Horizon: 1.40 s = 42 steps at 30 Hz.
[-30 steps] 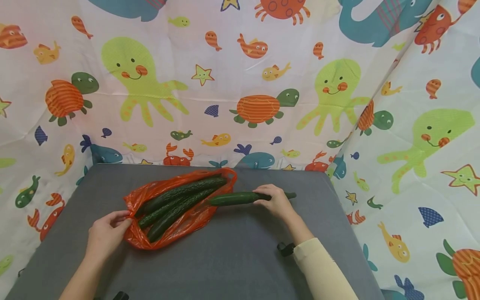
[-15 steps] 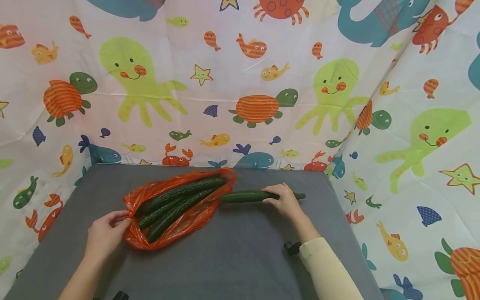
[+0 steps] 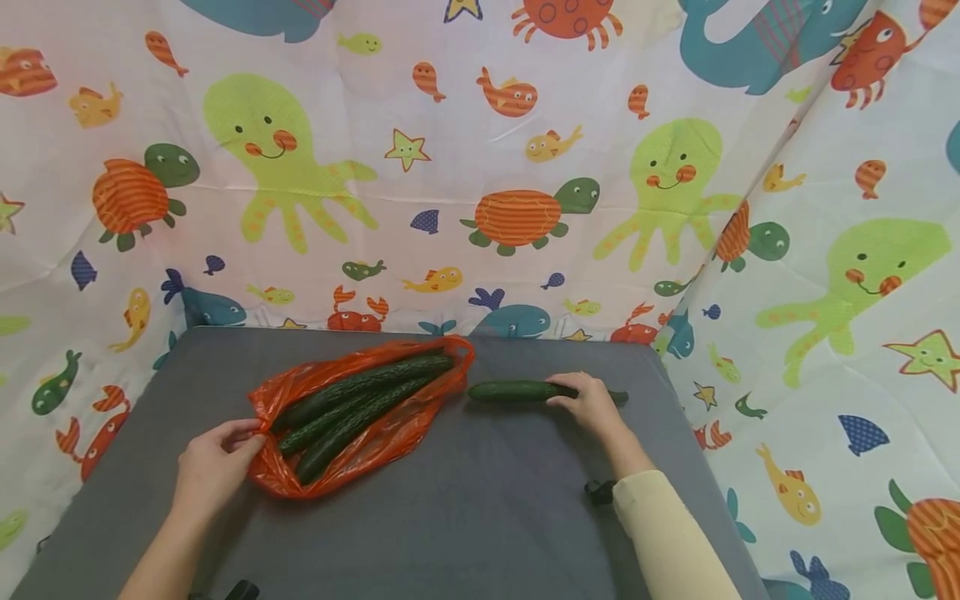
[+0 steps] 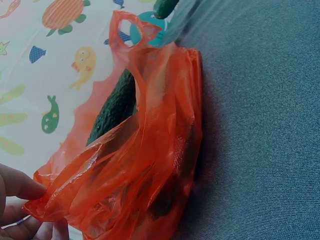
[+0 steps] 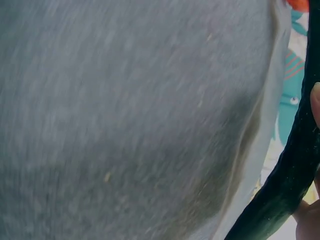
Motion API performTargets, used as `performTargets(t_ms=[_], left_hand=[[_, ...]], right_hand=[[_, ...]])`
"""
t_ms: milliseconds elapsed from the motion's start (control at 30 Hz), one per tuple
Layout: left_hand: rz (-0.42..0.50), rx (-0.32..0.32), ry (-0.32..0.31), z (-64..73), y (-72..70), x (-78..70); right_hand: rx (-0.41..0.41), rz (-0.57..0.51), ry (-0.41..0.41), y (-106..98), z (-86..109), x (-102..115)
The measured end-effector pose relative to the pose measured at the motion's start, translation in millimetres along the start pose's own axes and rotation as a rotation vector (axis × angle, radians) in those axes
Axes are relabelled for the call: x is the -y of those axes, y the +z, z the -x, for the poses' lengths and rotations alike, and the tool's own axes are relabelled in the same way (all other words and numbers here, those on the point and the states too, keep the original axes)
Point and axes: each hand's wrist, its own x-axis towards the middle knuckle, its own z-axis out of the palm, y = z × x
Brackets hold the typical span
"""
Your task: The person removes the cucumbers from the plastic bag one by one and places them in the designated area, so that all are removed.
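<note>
My left hand (image 3: 213, 462) pinches the near left edge of a thin red plastic bag (image 3: 401, 433). In the bag lie three dark green cucumbers (image 3: 360, 421) side by side, slanting up to the right; the left wrist view shows one cucumber (image 4: 112, 112) through the bag's opening. To the right of the bag, my right hand (image 3: 588, 404) grips another cucumber (image 3: 517, 391) around its right half. This cucumber is roughly level, its left tip just apart from the bag. In the right wrist view the held cucumber (image 5: 295, 160) runs down the right edge, with finger parts beside it.
A grey cloth-covered table (image 3: 450, 525) lies under everything. Behind it and at both sides hangs a white curtain (image 3: 457, 179) printed with sea animals. Dark straps (image 3: 600, 492) show at the right wrist.
My right hand has moved to the right with its cucumber, whose left tip has come away from the bag. The left hand and the bag have stayed put.
</note>
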Motion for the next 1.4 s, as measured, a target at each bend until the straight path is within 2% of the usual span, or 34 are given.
performTargets(t_ms=[133,367,600,867,1133,1400], left_hand=[[-0.001,0.007,0.015,0.5,-0.2,1.6],[0.008,0.008,0.017,1.8,-0.2,1.6],[0.019,0.006,-0.016,1.6,1.2,2.6],[0.029,0.005,-0.011,0.4,-1.2,3.3],[0.054,0.012,-0.003,2.2,0.1,1.4],[0.037,0.016,-0.006,1.6,-2.1,2.1]], right_hand=[[0.021,0.013,0.075,-5,-2.0,-9],[0.043,0.017,0.062,-9,-10.2,-23],[0.058,0.019,0.082,-7,-18.5,-29],[0.074,0.039,0.174,-5,-26.1,-34],[0.049,0.07,0.129,-5,-36.3,-44],[0.049,0.096,0.189,-7,-47.4,-48]])
